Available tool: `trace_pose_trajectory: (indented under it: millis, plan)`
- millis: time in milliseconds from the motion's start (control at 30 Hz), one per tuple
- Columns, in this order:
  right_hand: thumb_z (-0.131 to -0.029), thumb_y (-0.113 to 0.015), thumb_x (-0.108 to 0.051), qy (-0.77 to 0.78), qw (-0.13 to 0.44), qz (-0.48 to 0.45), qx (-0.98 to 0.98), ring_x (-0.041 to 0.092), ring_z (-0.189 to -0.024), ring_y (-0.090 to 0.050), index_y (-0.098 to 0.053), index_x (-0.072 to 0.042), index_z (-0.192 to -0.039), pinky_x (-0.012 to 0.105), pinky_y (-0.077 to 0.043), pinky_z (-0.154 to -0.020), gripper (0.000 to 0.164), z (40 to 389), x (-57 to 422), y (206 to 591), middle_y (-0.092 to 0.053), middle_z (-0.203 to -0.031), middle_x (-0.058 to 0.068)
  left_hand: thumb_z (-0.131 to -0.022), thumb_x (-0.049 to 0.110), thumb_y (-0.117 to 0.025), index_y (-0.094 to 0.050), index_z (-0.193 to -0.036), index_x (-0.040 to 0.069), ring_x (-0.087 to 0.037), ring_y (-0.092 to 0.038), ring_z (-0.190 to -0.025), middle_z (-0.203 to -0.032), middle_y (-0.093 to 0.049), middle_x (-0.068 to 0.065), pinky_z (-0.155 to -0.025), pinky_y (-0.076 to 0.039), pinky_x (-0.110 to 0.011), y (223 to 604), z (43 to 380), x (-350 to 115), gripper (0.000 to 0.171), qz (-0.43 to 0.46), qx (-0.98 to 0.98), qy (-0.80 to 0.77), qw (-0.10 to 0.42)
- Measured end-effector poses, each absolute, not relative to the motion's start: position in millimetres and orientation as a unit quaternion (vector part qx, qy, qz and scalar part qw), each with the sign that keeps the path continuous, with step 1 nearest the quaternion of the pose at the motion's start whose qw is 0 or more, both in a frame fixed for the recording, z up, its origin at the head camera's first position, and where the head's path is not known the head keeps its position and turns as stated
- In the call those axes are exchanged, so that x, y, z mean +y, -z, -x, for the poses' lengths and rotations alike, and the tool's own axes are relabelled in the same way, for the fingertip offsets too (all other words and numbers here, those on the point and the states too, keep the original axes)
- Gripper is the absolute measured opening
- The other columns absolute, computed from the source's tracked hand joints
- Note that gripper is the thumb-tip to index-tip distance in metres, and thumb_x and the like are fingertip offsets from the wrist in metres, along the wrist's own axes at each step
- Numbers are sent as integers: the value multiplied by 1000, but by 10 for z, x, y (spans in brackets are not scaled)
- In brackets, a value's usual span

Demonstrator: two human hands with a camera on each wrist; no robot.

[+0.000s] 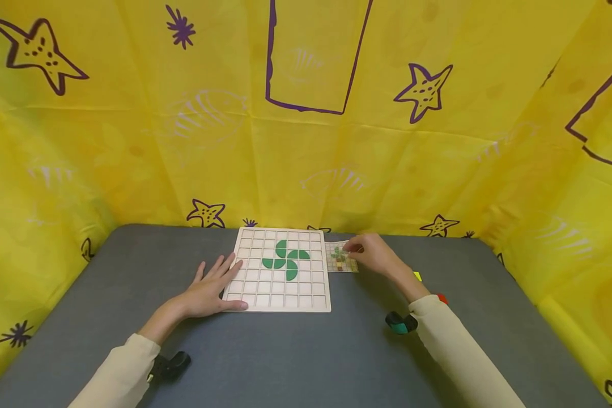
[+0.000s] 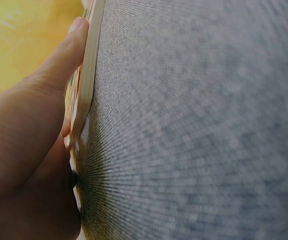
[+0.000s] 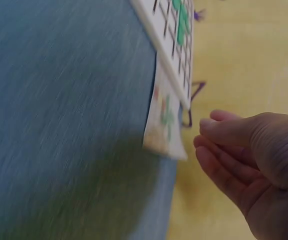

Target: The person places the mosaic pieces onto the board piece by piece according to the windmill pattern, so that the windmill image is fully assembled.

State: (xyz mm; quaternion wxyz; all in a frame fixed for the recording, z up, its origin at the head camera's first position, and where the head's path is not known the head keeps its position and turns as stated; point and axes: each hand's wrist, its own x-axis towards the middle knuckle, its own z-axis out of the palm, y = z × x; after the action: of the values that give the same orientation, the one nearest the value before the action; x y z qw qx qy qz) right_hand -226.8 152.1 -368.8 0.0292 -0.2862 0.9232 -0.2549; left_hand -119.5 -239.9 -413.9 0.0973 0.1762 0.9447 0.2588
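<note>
Looks like a staged recording booth, not a home or shop: yellow cloth backdrop (image 1: 306, 141) w/ purple stars & outlines hung on all three sides of a grey fabric-covered table (image 1: 296, 357). Only a wooden grid board (image 1: 280, 272) & small pattern card (image 1: 340, 258) lie on it.

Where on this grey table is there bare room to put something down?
The widest bare patch of the grey table lies in front of the wooden grid board, between the two sleeves. More lies left of the left hand. It is crowded right of the board: the pattern card, the right hand and small coloured pieces.
</note>
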Motion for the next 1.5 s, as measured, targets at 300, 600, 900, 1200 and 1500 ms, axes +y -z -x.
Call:
trace_pose_trajectory:
  millis: [300, 600, 900, 1200, 1500]
  plan:
    - [-87, -68, 4, 238, 27, 268, 933, 32, -93, -68, -72, 4, -106, 45, -55, -82, 19, 2240, 2008, 3745, -72, -100, 16, -82, 61, -68, -22, -155, 1, -47, -2, -147, -162, -8, -23, -109, 10, -68, 4146, 1185, -2397, 105, -172, 946, -259, 98]
    - [-84, -71, 5, 225, 36, 252, 941, 34, -92, -68, -71, 6, -106, 46, -55, -81, 22, 2229, 2290, 3723, -72, -100, 19, -82, 63, -67, -22, -155, 2, -46, -3, -147, -162, -8, -23, -109, 10, -68, 4149, 1190, -2394, 106, -173, 946, -256, 97]
    - [-80, -77, -2, 207, 68, 243, 945, 33, -88, -68, -72, 7, -105, 41, -56, -71, 27, 2179, 2426, 3739, -72, -102, 21, -82, 65, -66, -22, -155, 3, -46, -2, -147, -162, -7, -22, -109, 10, -67, 4158, 1188, -2402, 106, -173, 946, -256, 97]
    - [-77, -79, 2, 183, 38, 262, 947, 32, -86, -68, -75, 3, -97, 43, -56, -74, 21, 2130, 2489, 3825, -73, -94, 15, -82, 64, -66, -21, -156, 3, -46, -2, -147, -162, -7, -21, -109, 10, -67, 4157, 1190, -2406, 105, -176, 946, -257, 95]
    - [-79, -77, 3, 212, 63, 251, 942, 19, -74, -67, -75, 4, -98, 27, -53, -58, 19, 2146, 2497, 3750, -72, -88, 11, -83, 63, -66, -21, -156, 3, -46, -2, -147, -162, -7, -22, -109, 10, -67, 4141, 1184, -2392, 105, -175, 945, -259, 97]
